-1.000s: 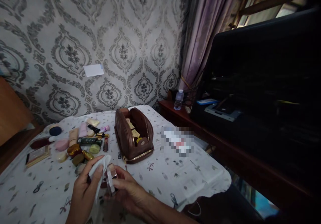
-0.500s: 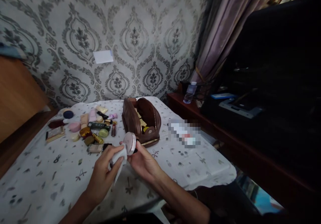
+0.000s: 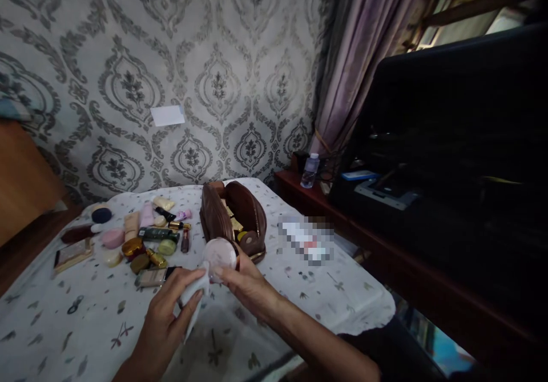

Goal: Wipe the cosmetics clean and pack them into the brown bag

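Observation:
Between my hands, above the front of the table, is a round pale pink powder compact (image 3: 219,253). My right hand (image 3: 252,285) grips it from the right, thumb on its face. A folded white tissue (image 3: 194,297) is pinched in my left hand (image 3: 169,310), its upper end at the compact's lower left edge. Just behind stands an unzipped brown makeup bag (image 3: 214,213) with small yellowish packets (image 3: 233,222) inside. Left of the bag lie several cosmetics, among them a foundation bottle (image 3: 152,278), a pink round case (image 3: 113,237) and a green-lidded jar (image 3: 166,247).
A patterned white cloth (image 3: 317,308) covers the table. A blurred-out item (image 3: 306,242) lies right of the bag. On a dark red ledge stands a water bottle (image 3: 310,171), beside a large black television-like panel (image 3: 449,142). Wallpaper (image 3: 218,85) is behind.
My right hand has turned the compact so its face points more toward me, and the thumb now lies across it. The tissue stays in my left hand. The whole view has shifted.

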A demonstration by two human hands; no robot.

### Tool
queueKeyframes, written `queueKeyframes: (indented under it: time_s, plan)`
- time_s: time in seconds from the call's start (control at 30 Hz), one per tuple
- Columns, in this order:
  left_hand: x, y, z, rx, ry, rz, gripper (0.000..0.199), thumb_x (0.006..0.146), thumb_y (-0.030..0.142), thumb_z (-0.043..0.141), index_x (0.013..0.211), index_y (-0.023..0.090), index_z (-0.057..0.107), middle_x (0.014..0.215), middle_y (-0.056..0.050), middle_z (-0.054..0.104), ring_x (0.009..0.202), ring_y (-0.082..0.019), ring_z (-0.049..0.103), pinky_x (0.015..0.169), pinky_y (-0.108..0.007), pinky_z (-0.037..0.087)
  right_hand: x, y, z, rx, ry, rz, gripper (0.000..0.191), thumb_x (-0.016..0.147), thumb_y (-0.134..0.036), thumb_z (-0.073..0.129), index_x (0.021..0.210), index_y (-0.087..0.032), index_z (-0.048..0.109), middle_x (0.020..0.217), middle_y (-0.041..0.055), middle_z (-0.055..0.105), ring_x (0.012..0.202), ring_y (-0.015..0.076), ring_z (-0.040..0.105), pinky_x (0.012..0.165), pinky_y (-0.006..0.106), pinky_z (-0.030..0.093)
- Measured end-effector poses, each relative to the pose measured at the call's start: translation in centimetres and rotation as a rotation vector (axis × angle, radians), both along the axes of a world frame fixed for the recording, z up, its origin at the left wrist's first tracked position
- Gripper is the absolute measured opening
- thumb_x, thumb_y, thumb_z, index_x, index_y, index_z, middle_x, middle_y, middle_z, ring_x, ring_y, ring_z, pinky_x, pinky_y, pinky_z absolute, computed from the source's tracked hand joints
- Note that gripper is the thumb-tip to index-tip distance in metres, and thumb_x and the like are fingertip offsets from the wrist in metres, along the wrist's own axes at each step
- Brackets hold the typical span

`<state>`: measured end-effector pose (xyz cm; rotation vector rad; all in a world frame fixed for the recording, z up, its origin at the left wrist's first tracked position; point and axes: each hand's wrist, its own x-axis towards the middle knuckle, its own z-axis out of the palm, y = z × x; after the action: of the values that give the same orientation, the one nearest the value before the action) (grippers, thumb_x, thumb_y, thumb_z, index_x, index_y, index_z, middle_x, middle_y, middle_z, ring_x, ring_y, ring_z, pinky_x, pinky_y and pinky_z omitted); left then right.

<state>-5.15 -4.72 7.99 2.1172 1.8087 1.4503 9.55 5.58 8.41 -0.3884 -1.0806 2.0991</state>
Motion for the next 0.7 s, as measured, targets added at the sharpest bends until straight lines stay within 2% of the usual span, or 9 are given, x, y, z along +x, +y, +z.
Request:
queueKeyframes:
  time_s: [0.07,0.17,0.3,0.37,0.43,0.5,0.57,0.7]
  plan:
    - [-0.5,0.1,-0.5,-0.014,-0.002,0.039,0.025,0.092,0.032,0.056,0.114,0.025,0.066,0.107,-0.005,0.071,0.098,-0.018,0.068,0.080,-0.024,0.054,0.5,1.2,1.2,0.021,-0.029,-0.088,0.053,0.062,-0.035,0.085,0.105,-0.021,0.056,0.097,0.0011,0.066,0.086,0.0163,0.062,0.076,0.030,0.051]
    - [-1.4,0.4,-1.4,-0.073,-0.020,0.078,0.029,0.092,0.038,0.055,0.113,0.024,0.067,0.108,-0.007,0.071,0.100,-0.021,0.069,0.079,-0.026,0.055,1.1,4.5,3.3,0.140,-0.108,-0.196,0.041,0.066,-0.040,0.079,0.092,-0.020,0.056,0.094,0.0004,0.061,0.088,0.0173,0.060,0.070,0.030,0.053]
    - [-2.8,1.2,-3.2,-0.168,-0.015,0.068,0.033,0.092,0.043,0.053,0.114,0.023,0.068,0.109,-0.009,0.072,0.101,-0.023,0.069,0.079,-0.029,0.057,1.1,10.5,6.4,0.541,-0.296,-0.292,0.032,0.073,-0.039,0.070,0.094,-0.017,0.059,0.090,0.0006,0.063,0.085,0.0165,0.058,0.073,0.029,0.051]
    - [-3.7,1.6,-4.6,-0.171,0.009,0.047,0.035,0.092,0.045,0.053,0.114,0.023,0.069,0.109,-0.009,0.072,0.101,-0.024,0.069,0.080,-0.031,0.058,0.6,13.2,8.1,0.845,-0.545,-0.367,0.026,0.078,-0.036,0.064,0.092,-0.015,0.062,0.087,0.0012,0.065,0.083,0.0167,0.059,0.074,0.027,0.047]
    - [-4.6,1.9,-6.1,-0.171,0.047,0.025,0.037,0.091,0.046,0.053,0.113,0.022,0.070,0.109,-0.009,0.074,0.103,-0.025,0.070,0.084,-0.033,0.058,-0.2,15.3,9.5,1.116,-0.941,-0.424,0.025,0.082,-0.036,0.061,0.093,-0.013,0.065,0.088,0.0030,0.067,0.083,0.0178,0.060,0.073,0.026,0.045]
    - [-5.3,2.1,-7.7,-0.191,0.103,0.016,0.038,0.091,0.047,0.053,0.114,0.023,0.070,0.111,-0.009,0.074,0.108,-0.026,0.069,0.089,-0.036,0.058,-1.2,16.6,10.6,1.304,-1.300,-0.417,0.029,0.087,-0.040,0.056,0.096,-0.014,0.067,0.093,0.0053,0.070,0.088,0.0201,0.063,0.072,0.026,0.044]
    - [-5.9,2.2,-9.0,-0.208,0.155,0.021,0.039,0.091,0.049,0.052,0.116,0.024,0.070,0.113,-0.007,0.074,0.111,-0.027,0.067,0.092,-0.039,0.057,-2.2,17.3,11.1,1.359,-1.464,-0.399,0.030,0.088,-0.039,0.055,0.102,-0.016,0.067,0.101,0.0081,0.071,0.095,0.0224,0.064,0.073,0.026,0.045]
    - [-6.1,2.4,-10.2,-0.168,0.196,0.016,0.041,0.092,0.051,0.049,0.114,0.025,0.072,0.113,-0.005,0.075,0.111,-0.028,0.068,0.090,-0.039,0.058,-4.0,17.8,11.1,1.408,-1.565,-0.351,0.037,0.086,-0.026,0.057,0.122,-0.017,0.060,0.119,0.0127,0.067,0.107,0.0249,0.064,0.079,0.028,0.049]
